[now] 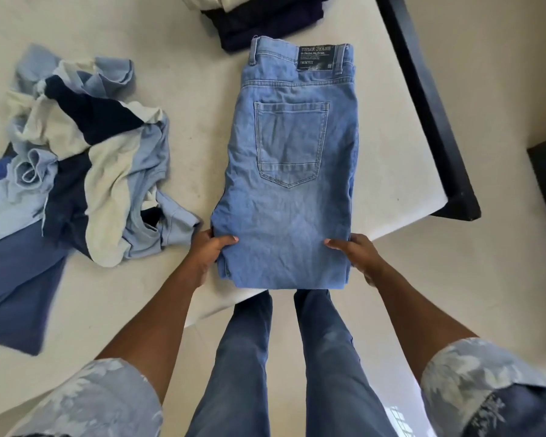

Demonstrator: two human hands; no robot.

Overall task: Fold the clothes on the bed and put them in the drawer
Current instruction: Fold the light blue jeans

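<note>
The jeans lie flat on the bed, waistband toward the far edge and the folded end at the near edge, close to the near right corner. The left grip pinches the left side of that near end, thumb on top and fingers tucked under. The right grip pinches the right side the same way.

This looks like the folding step, partly done. The next move probably calls for lifting the near end and laying it up to the waistband, with both sides level so the edges meet.

A crumpled pile of clothes lies toward the left edge and a folded dark stack at the far edge. No drawer is in view.
</note>
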